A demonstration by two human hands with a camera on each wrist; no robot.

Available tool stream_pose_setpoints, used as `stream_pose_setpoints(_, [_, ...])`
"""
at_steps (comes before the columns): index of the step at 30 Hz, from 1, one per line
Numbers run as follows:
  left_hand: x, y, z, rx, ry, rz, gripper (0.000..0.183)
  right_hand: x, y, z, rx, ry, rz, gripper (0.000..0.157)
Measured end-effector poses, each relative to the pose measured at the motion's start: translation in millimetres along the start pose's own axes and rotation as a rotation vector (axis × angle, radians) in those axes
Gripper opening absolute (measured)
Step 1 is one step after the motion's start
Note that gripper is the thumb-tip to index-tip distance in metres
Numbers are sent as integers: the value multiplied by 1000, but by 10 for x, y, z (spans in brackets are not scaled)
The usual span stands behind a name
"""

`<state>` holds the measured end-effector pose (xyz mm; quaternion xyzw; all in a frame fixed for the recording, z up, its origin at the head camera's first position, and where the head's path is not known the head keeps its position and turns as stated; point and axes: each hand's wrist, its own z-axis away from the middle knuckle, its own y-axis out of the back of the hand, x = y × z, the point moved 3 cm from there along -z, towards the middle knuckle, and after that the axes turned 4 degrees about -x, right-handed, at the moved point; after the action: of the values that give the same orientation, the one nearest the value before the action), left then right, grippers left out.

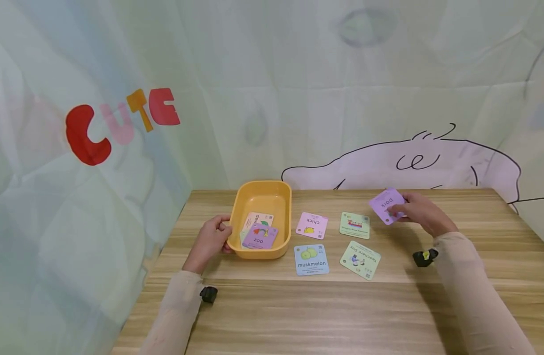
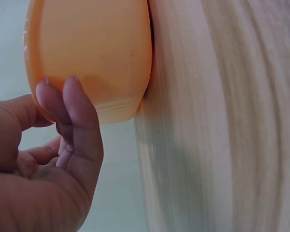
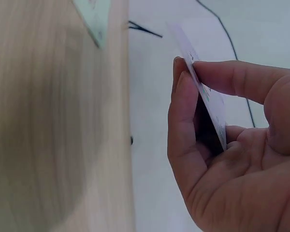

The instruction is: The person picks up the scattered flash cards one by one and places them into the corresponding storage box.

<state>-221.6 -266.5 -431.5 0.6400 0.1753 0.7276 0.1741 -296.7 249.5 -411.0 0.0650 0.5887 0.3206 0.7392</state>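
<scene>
At the left of the table, my left hand (image 1: pixel 211 237) pinches the rim of a yellow-orange plastic basket (image 1: pixel 284 217). In the left wrist view the thumb is at the rim and the fingertips (image 2: pixel 73 87) press the outer wall of the basket (image 2: pixel 96 53). Several cards lie in it, a purple "zoo" card (image 1: pixel 260 236) on top. Over the right side of the table, my right hand (image 1: pixel 420 211) holds a purple "park" card (image 1: pixel 384 203) between thumb and fingers. The right wrist view shows that card (image 3: pixel 203 82) edge-on, tilted and off the table.
Between basket and right hand lie a pink "chick" card (image 1: pixel 312 226), a green Dragon Boat Festival card (image 1: pixel 355 225), a blue "muskmelon" card (image 1: pixel 311 260) and a green "Teachers' Day" card (image 1: pixel 360 260). A printed curtain (image 1: pixel 236 98) hangs behind and left of the wooden table (image 1: pixel 298 315).
</scene>
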Motion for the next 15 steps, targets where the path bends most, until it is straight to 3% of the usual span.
stream_pose_setpoints(15, [-2,-11,-13,9,24,-7,40,-455,-296,-18,-36,39,2,61])
